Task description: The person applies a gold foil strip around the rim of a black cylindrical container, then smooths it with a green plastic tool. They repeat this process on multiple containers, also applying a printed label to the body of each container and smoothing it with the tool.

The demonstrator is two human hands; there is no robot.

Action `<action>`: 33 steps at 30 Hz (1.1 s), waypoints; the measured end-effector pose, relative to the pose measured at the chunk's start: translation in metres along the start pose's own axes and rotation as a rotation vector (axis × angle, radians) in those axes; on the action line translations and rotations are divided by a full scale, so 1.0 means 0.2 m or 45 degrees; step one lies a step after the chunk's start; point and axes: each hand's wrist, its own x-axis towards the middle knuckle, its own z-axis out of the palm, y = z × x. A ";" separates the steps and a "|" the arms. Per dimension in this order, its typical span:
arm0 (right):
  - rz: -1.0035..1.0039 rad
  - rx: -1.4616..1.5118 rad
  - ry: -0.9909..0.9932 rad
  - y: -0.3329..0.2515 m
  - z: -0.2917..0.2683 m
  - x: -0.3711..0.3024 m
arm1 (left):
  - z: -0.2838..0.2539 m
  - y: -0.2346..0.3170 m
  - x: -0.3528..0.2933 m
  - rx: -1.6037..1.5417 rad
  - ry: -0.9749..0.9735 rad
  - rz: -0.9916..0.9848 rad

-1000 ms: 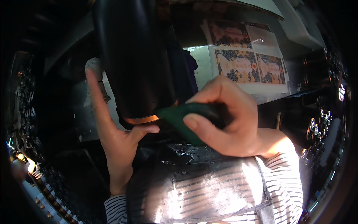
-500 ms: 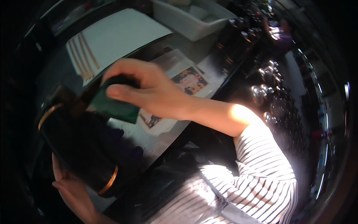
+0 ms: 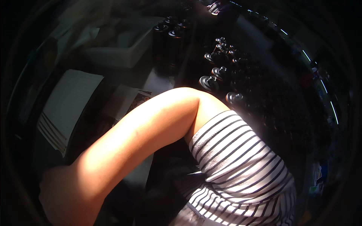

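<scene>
My right forearm arches in from the striped sleeve and slopes down to the lower left, brightly sunlit along its length. At its end my right hand (image 3: 56, 190) lies in deep shadow near the left rim. Its fingers are hidden, so whether it holds anything does not show. My left hand is out of view. Beyond the right wrist lies a stack of white sheets (image 3: 75, 100) with several thin brown strips (image 3: 52, 132) along its near left side. A printed picture sheet (image 3: 140, 97) is partly covered by the forearm.
At the back stands a white plastic bin (image 3: 122, 56). Right of it are several dark cylinders with shiny metal tops (image 3: 175, 34). More of these metal-topped pieces (image 3: 208, 83) fill the area beyond my elbow. The grey table top (image 3: 138, 175) shows below the forearm.
The view has swung right. My right hand has gone to the lower left into shadow; the green flat piece it held no longer shows. The black cylinder with copper-coloured bands and my left hand have left view.
</scene>
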 end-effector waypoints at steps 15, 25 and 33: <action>1.846 -0.684 0.351 1.39 -0.41 -1.57 | -0.10 0.14 0.12 -0.006 -0.091 -0.715; 1.283 -0.849 0.679 1.37 -0.69 -1.05 | 0.13 -0.26 1.85 0.907 0.059 0.432; 1.138 -0.174 0.685 1.34 -0.32 -0.62 | 0.33 -0.88 2.22 0.971 0.096 -0.156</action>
